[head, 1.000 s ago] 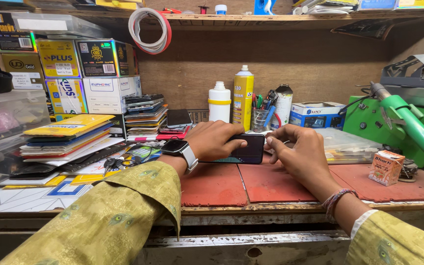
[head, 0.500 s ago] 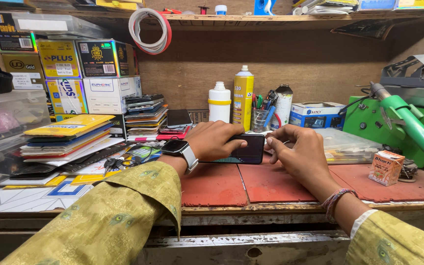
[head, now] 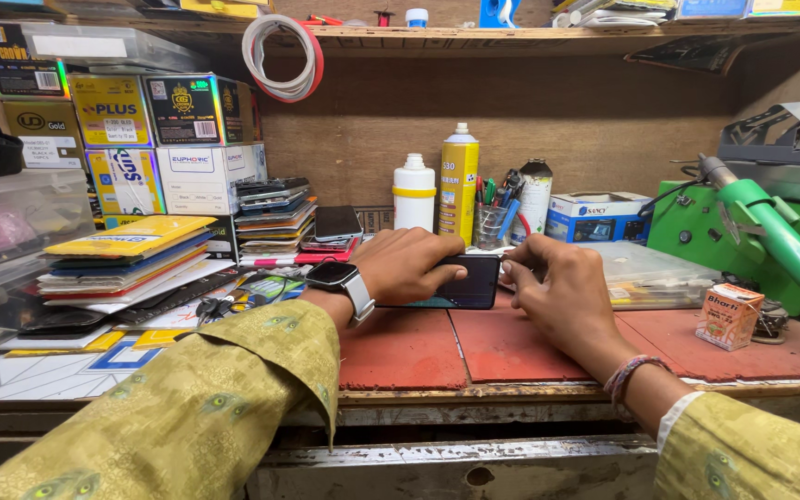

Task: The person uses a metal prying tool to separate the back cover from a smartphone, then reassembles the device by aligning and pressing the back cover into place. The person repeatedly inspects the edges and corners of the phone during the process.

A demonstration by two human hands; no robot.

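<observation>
A dark smartphone [head: 463, 282] lies flat on the red mat [head: 511, 347] at the middle of the workbench. My left hand [head: 409, 264] rests on top of it, fingers curled over its left half and pressing it down. My right hand [head: 562, 292] sits at the phone's right end, fingertips touching its edge. A watch is on my left wrist and a thread band on my right wrist. Both sleeves are yellow-green patterned cloth.
Behind the phone stand a white bottle [head: 415, 193], a yellow spray can [head: 458, 183] and a cup of tools [head: 491, 222]. Stacked boxes [head: 141, 139] and phone parts [head: 275, 218] fill the left. A green tool stand [head: 752, 231] and a small orange box [head: 730, 315] are at right.
</observation>
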